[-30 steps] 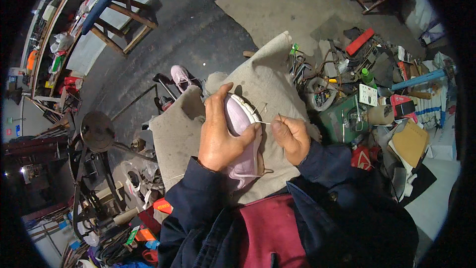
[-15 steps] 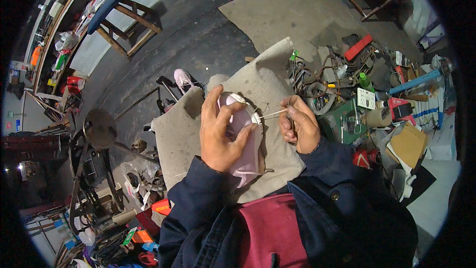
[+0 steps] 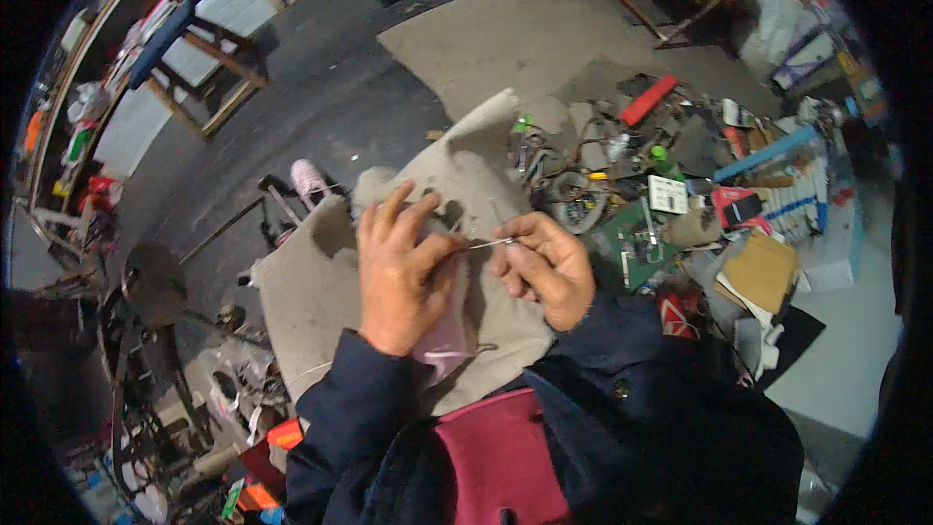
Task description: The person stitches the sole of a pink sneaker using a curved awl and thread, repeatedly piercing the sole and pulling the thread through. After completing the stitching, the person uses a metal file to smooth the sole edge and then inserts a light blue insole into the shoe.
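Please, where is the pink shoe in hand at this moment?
In the head view, the pink shoe is near the centre, over the beige cloth, partly covered by the left hand, with the right hand to its right.

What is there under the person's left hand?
Under the left hand, part of a pink shoe shows, with beige cloth beneath it. The hand covers much of the shoe, so that part cannot be seen.

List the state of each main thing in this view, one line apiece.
Large beige cloth: draped, creased
Pale pink fabric shoe: on the cloth, partly covered
Left hand: bent around the shoe
Thin whitish strand: straight, between the hands
Right hand: pinching the strand
Blue-seated wooden stool: upright
Navy jacket: open in front
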`<state>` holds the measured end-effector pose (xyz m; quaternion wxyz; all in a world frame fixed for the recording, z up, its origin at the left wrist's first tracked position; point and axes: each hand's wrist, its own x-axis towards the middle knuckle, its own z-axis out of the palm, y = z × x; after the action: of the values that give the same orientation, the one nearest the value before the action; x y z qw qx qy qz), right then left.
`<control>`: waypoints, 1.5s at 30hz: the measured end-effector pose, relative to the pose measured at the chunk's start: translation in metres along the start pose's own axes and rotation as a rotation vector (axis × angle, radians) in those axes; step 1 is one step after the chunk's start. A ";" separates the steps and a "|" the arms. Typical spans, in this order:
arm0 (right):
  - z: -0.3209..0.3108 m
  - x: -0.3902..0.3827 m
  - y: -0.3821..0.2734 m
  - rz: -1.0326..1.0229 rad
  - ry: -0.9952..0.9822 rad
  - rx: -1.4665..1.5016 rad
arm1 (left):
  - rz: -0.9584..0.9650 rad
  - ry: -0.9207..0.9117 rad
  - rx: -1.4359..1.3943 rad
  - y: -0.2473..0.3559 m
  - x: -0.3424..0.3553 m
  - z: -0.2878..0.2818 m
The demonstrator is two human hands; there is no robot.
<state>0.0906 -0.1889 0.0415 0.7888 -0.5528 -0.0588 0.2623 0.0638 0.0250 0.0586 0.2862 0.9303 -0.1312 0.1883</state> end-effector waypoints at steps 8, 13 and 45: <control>-0.002 0.010 0.008 0.054 0.064 0.053 | -0.042 0.033 0.001 0.005 -0.001 0.001; -0.002 0.010 0.009 0.011 0.056 0.096 | -0.042 0.051 -0.025 0.005 0.001 0.002; -0.003 -0.001 -0.010 0.220 -0.209 -0.064 | -0.022 0.035 -0.186 -0.016 -0.008 0.004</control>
<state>0.0946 -0.1943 0.0499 0.7269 -0.5505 -0.0881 0.4010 0.0631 0.0370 0.0442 0.3758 0.8976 -0.1331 0.1882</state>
